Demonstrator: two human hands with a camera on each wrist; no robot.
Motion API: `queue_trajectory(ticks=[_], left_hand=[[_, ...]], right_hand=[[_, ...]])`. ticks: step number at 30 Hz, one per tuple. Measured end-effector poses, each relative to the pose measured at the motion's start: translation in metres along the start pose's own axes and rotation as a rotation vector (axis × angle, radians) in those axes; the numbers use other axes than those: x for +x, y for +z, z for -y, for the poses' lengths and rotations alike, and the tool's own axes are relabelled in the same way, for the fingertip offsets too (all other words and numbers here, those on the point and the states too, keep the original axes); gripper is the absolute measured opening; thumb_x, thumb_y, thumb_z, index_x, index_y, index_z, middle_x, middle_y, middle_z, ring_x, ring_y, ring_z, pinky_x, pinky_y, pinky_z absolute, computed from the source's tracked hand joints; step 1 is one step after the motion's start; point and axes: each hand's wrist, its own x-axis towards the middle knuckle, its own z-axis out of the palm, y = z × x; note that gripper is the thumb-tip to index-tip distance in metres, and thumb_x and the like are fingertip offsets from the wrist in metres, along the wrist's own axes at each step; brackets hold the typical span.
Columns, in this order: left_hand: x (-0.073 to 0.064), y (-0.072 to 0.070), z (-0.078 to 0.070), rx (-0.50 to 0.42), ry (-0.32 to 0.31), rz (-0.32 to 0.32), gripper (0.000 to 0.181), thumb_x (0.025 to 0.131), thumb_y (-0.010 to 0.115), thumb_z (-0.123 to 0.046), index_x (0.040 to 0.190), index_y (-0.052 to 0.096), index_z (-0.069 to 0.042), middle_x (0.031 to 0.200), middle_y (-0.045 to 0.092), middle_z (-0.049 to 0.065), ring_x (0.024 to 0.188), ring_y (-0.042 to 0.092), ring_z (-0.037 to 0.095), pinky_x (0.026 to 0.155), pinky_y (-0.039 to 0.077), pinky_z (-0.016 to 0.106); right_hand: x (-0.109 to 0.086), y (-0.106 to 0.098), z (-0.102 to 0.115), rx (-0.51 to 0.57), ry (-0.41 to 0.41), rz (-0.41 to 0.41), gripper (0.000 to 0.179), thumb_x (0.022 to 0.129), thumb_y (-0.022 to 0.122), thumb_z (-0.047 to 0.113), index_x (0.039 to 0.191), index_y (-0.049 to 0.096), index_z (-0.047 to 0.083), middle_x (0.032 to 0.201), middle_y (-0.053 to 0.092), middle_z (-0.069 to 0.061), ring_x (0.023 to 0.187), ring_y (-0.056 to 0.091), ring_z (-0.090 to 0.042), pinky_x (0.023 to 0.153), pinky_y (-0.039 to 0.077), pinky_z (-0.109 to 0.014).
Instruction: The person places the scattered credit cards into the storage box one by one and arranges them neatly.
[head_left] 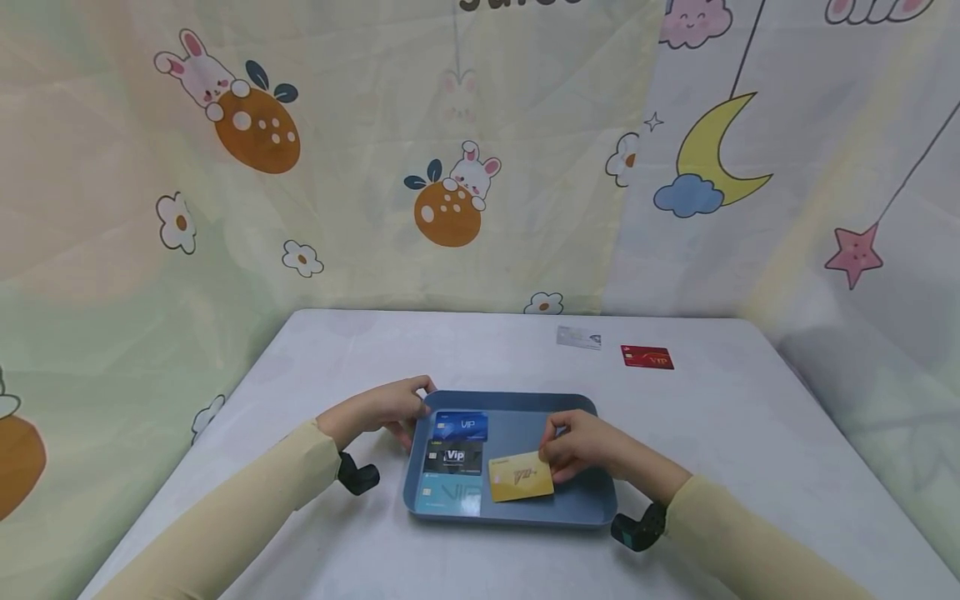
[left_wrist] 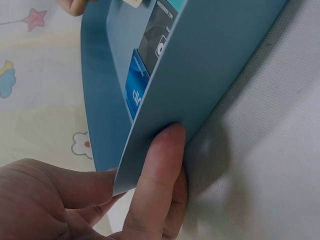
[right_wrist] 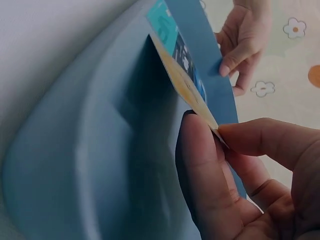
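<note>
A blue-grey tray lies on the white table. My left hand holds its far left corner, the thumb at the rim and fingers along the outer wall, as the left wrist view shows. Between thumb and fingers my right hand pinches the right edge of a gold card. This card is tilted over the tray's middle, its far edge low in the right wrist view. Down the tray's left side lie a blue VIP card, a black Vip card and a light blue card.
Beyond the tray, a silver card and a red VIP card lie near the table's back edge. Printed fabric hangs behind and on both sides of the table. Each wrist wears a small black camera mount.
</note>
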Motion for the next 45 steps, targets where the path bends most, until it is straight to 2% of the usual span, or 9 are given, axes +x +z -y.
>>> queue_trajectory(ticks=[4, 13, 22, 35, 45], left_hand=[[0.001, 0.0, 0.001, 0.002, 0.002, 0.0, 0.03, 0.101, 0.052, -0.002, 0.129, 0.052, -0.011, 0.106, 0.069, 0.014, 0.082, 0.072, 0.025, 0.056, 0.064, 0.033], [0.002, 0.0, 0.001, 0.0, 0.005, 0.001, 0.03, 0.101, 0.052, -0.002, 0.129, 0.052, -0.011, 0.107, 0.069, 0.014, 0.082, 0.072, 0.024, 0.055, 0.064, 0.033], [0.003, 0.0, 0.002, 0.003, -0.007, -0.006, 0.03, 0.101, 0.052, -0.002, 0.13, 0.052, -0.011, 0.107, 0.069, 0.014, 0.083, 0.071, 0.025, 0.055, 0.063, 0.033], [0.002, 0.001, 0.002, -0.005, 0.003, -0.007, 0.031, 0.1, 0.052, -0.002, 0.129, 0.052, -0.011, 0.105, 0.069, 0.014, 0.082, 0.071, 0.025, 0.055, 0.063, 0.033], [0.001, 0.001, 0.0, -0.014, -0.002, -0.007, 0.029, 0.101, 0.051, -0.002, 0.128, 0.052, -0.011, 0.106, 0.069, 0.015, 0.082, 0.072, 0.025, 0.056, 0.064, 0.034]], right_hand=[[0.0, 0.003, -0.001, -0.041, -0.012, -0.012, 0.014, 0.088, 0.076, 0.007, 0.09, 0.063, 0.003, 0.095, 0.074, -0.012, 0.07, 0.07, -0.018, 0.065, 0.065, -0.031], [-0.004, 0.009, -0.002, -0.217, -0.066, -0.025, 0.014, 0.086, 0.079, 0.006, 0.084, 0.065, 0.004, 0.078, 0.071, -0.007, 0.065, 0.07, -0.017, 0.063, 0.065, -0.031], [-0.008, 0.011, -0.001, -0.334, -0.115, -0.012, 0.015, 0.085, 0.08, 0.007, 0.08, 0.066, 0.006, 0.076, 0.07, -0.004, 0.064, 0.068, -0.015, 0.061, 0.064, -0.028], [-0.012, 0.01, 0.001, -0.363, -0.131, -0.01, 0.014, 0.085, 0.082, 0.009, 0.079, 0.069, 0.008, 0.07, 0.067, -0.002, 0.06, 0.065, -0.013, 0.058, 0.062, -0.027], [-0.013, 0.001, 0.004, -0.386, -0.157, -0.056, 0.013, 0.087, 0.08, 0.01, 0.08, 0.069, 0.009, 0.073, 0.068, -0.001, 0.061, 0.065, -0.013, 0.058, 0.062, -0.027]])
